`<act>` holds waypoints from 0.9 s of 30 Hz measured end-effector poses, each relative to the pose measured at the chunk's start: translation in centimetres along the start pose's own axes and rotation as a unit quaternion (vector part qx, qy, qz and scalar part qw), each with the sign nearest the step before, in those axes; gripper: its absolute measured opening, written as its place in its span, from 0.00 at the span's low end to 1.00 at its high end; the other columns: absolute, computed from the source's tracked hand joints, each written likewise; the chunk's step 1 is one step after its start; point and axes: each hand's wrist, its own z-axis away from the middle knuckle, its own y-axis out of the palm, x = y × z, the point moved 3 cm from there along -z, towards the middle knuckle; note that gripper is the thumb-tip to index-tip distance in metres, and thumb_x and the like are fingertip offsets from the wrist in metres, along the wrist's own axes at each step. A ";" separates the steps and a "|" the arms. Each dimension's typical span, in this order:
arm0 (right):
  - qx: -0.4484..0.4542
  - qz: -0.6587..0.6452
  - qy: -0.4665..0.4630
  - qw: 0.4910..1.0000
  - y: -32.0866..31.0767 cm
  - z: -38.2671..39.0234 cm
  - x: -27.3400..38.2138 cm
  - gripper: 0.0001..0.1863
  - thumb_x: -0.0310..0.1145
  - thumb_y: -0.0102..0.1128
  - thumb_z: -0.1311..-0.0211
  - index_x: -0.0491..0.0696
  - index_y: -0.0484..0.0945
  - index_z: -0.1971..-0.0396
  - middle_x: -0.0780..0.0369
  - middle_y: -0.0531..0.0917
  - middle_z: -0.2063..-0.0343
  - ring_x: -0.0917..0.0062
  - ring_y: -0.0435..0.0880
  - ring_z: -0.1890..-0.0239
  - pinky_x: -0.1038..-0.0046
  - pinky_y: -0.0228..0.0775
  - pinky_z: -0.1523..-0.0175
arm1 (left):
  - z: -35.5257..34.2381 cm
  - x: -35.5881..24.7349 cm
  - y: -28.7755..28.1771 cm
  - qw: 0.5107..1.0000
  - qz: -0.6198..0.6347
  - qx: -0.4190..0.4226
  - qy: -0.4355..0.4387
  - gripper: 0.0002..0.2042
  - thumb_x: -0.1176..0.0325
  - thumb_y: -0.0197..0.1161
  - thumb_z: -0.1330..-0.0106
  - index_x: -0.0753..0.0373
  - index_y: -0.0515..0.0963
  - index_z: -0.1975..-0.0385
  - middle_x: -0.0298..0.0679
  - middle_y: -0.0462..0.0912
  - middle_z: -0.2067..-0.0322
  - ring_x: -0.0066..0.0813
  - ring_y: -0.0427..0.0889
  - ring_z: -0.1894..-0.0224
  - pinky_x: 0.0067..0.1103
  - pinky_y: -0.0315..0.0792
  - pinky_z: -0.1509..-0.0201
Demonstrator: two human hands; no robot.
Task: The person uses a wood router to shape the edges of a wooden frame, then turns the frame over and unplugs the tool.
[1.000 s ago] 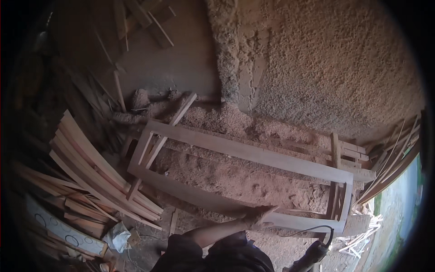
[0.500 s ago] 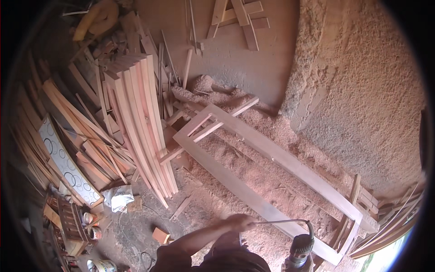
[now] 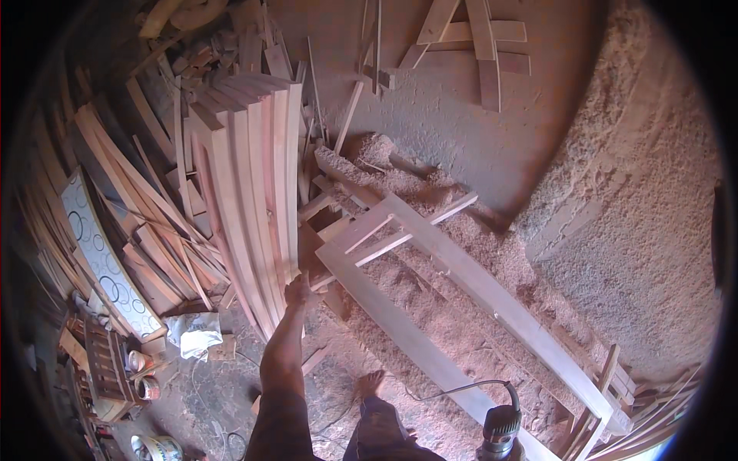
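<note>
My left hand (image 3: pixel 297 290) is stretched forward, its fingers curled at the lower right edge of a stack of upright wooden planks (image 3: pixel 250 177). Beside it is the near end of a wooden batten (image 3: pixel 415 230) that crosses under one end of a long rectangular wooden frame (image 3: pixel 415 338). Whether the fingers grip the batten or a plank cannot be made out. A corded power tool (image 3: pixel 501 426), dark on top with a metallic body, stands at the lower edge over the frame's near rail. Its cord (image 3: pixel 461 390) loops away to the left. My right hand does not show.
Wood shavings (image 3: pixel 430 296) cover the floor around the frame. Loose boards (image 3: pixel 146 200) and a circle-patterned panel (image 3: pixel 108 257) lean on the left. Small tins (image 3: pixel 146 386) and a bucket (image 3: pixel 157 448) stand lower left. My bare foot (image 3: pixel 371 382) is near the frame.
My left hand has let go of the tool's cord and reached forward and left to the planks. The cord now hangs in a loose loop. The view has shifted.
</note>
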 end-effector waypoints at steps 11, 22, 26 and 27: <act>-0.055 -0.006 0.035 0.998 11.2 -1.6 -2.7 0.39 0.64 0.43 0.23 0.39 0.74 0.40 0.45 0.85 0.52 0.49 0.87 0.52 0.44 0.85 0.49 | -1.1 0.2 4.9 0.976 0.172 0.048 0.124 0.28 0.69 0.77 0.46 0.66 0.75 0.44 0.53 0.85 0.51 0.53 0.85 0.46 0.37 0.78 0.43; -0.029 0.561 -0.282 0.778 23.0 1.3 -4.0 0.33 0.27 0.83 0.50 0.43 0.76 0.43 0.61 0.89 0.60 0.74 0.90 0.59 0.67 0.86 0.51 | -0.2 -5.0 -0.5 0.952 0.234 -0.153 0.127 0.26 0.50 0.73 0.33 0.64 0.77 0.46 0.55 0.85 0.54 0.59 0.86 0.53 0.44 0.78 0.47; -0.004 0.570 -0.275 0.774 22.3 1.8 -3.8 0.38 0.28 0.86 0.53 0.43 0.76 0.41 0.60 0.89 0.57 0.74 0.90 0.56 0.65 0.86 0.49 | -12.2 -4.4 -1.8 0.962 0.190 -0.165 0.110 0.27 0.49 0.64 0.26 0.66 0.76 0.40 0.54 0.82 0.48 0.57 0.85 0.49 0.43 0.78 0.42; -0.017 0.627 -0.311 0.714 21.6 1.7 -3.6 0.39 0.28 0.86 0.53 0.44 0.75 0.40 0.59 0.89 0.54 0.72 0.91 0.54 0.65 0.86 0.47 | -15.6 -4.0 -1.6 0.975 0.177 -0.101 0.089 0.27 0.48 0.62 0.25 0.66 0.76 0.40 0.54 0.83 0.47 0.56 0.86 0.49 0.43 0.79 0.42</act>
